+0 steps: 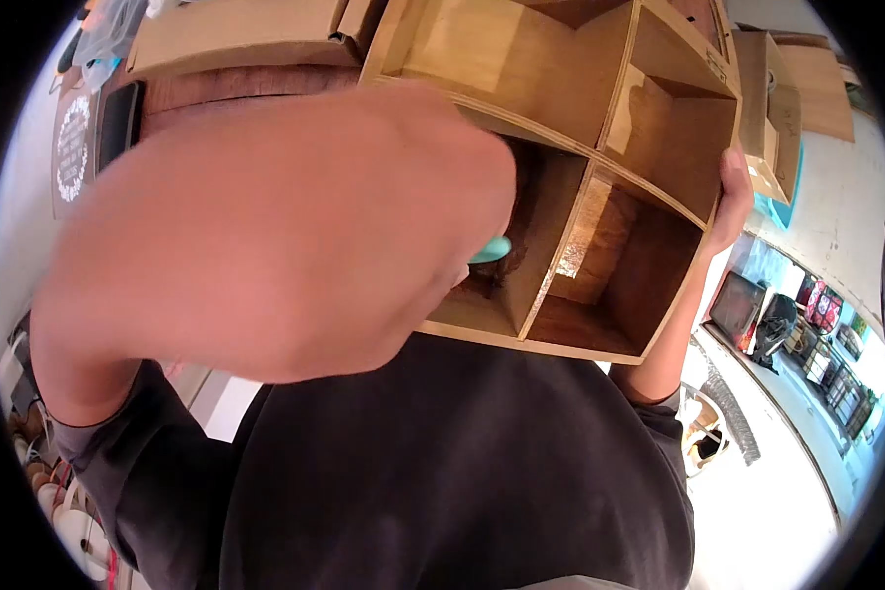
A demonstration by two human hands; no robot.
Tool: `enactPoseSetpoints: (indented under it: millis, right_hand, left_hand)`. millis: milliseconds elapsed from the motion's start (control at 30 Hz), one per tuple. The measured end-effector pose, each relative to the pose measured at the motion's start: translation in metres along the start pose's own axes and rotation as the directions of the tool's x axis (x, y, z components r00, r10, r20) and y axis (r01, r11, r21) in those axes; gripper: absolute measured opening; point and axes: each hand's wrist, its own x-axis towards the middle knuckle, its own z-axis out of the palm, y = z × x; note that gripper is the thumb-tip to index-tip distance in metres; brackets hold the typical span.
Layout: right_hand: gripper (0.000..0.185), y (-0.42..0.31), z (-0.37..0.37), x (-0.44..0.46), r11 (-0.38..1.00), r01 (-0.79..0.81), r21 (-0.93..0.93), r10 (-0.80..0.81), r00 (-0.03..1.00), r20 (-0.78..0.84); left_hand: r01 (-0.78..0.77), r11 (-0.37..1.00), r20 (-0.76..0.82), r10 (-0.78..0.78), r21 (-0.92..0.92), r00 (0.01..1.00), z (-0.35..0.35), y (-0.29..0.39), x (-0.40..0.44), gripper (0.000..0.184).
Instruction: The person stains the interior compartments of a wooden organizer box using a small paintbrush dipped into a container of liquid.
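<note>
Divided wooden box (536, 346) in front of the torso, beside the reddish worktop (236, 90) – support beneath not visible. Its side is grasped by the right hand (731, 208). Turquoise tool (492, 250) apparently clenched in the left hand (393, 197), fingers mostly hidden; work seemingly under way inside a dark-stained compartment. For reach into its corners, a steady box and clearance from the dividers (558, 246) are judged necessary – tool's working end unseen.

Before my chest, the divided box (511, 49) spans the frame's upper centre and right. Left of it a carton (236, 39) lies on the table (236, 90); another box (772, 108) is at upper right.
</note>
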Motion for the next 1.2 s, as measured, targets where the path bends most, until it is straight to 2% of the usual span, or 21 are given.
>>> enactPoseSetpoints:
  millis: [67, 267, 433, 533, 633, 733, 867, 933, 1000, 1033, 1067, 1133, 1200]
  right_hand:
    - [0.055, -0.001, 0.003, -0.002, 1.000, -0.013, 0.010, 0.013, 1.000, -0.005]
    - [0.055, -0.003, 0.006, -0.003, 0.999, -0.027, 0.029, 0.028, 1.000, -0.014]
    - [0.055, -0.005, 0.007, -0.003, 0.999, -0.029, 0.038, 0.030, 0.999, -0.016]
    - [0.055, -0.006, 0.008, -0.002, 0.999, -0.033, 0.043, 0.034, 0.999, -0.022]
    - [0.055, -0.011, 0.014, -0.006, 0.999, -0.025, 0.045, 0.027, 0.999, -0.041]
    - [0.054, -0.020, 0.023, -0.011, 0.999, 0.003, -0.035, -0.003, 1.000, 0.006]
    - [0.054, -0.013, 0.017, -0.009, 0.997, 0.017, -0.081, -0.023, 0.997, -0.079]
    - [0.056, -0.022, 0.031, -0.017, 0.992, 0.039, -0.118, -0.042, 0.999, -0.023]
    - [0.056, -0.026, 0.036, -0.021, 0.995, 0.020, -0.102, -0.030, 0.995, -0.098]
    - [0.056, -0.035, 0.041, -0.028, 0.990, 0.033, -0.139, -0.038, 0.999, -0.029]
    - [0.056, -0.042, 0.046, -0.032, 0.983, 0.047, -0.175, -0.041, 0.998, 0.040]
    - [0.056, -0.043, 0.048, -0.035, 0.983, 0.027, -0.182, -0.031, 0.999, -0.017]
    - [0.055, -0.037, 0.046, -0.033, 0.965, 0.077, -0.251, -0.069, 0.997, 0.040]
  left_hand:
    - [-0.070, 0.997, 0.035, 0.069, 0.034, 0.997, -0.003, 0.002, 0.001, 0.011]
    - [0.038, 0.991, -0.169, -0.060, -0.128, 0.984, 0.014, 0.003, 0.010, 0.008]
    - [0.136, 0.987, -0.080, -0.144, -0.090, 0.986, 0.007, 0.003, 0.004, 0.007]
    - [0.048, 0.990, -0.161, -0.070, -0.133, 0.984, 0.012, 0.004, 0.008, 0.006]
    - [0.020, 0.955, -0.244, -0.096, -0.296, 0.965, 0.013, 0.008, 0.013, 0.007]
    - [0.116, 0.962, -0.072, -0.137, -0.247, 0.988, 0.010, 0.006, 0.004, 0.007]
    - [0.028, 0.965, -0.153, -0.070, -0.262, 0.986, -0.003, 0.009, -0.002, 0.007]
    - [0.002, 0.967, -0.149, -0.042, -0.256, 0.988, -0.007, 0.008, -0.001, 0.008]
    - [0.014, 0.967, -0.105, -0.042, -0.253, 0.994, -0.008, 0.007, 0.002, 0.011]
    - [0.018, 0.969, -0.082, -0.040, -0.248, 0.996, -0.010, 0.008, 0.004, 0.011]
    - [0.052, 0.988, -0.132, -0.072, -0.146, 0.989, -0.014, 0.009, 0.006, 0.012]
    - [0.130, 0.990, -0.238, -0.112, 0.062, 0.965, -0.020, 0.012, 0.010, 0.015]
    - [0.119, 0.993, -0.203, -0.118, -0.006, 0.972, -0.020, 0.011, 0.001, 0.015]
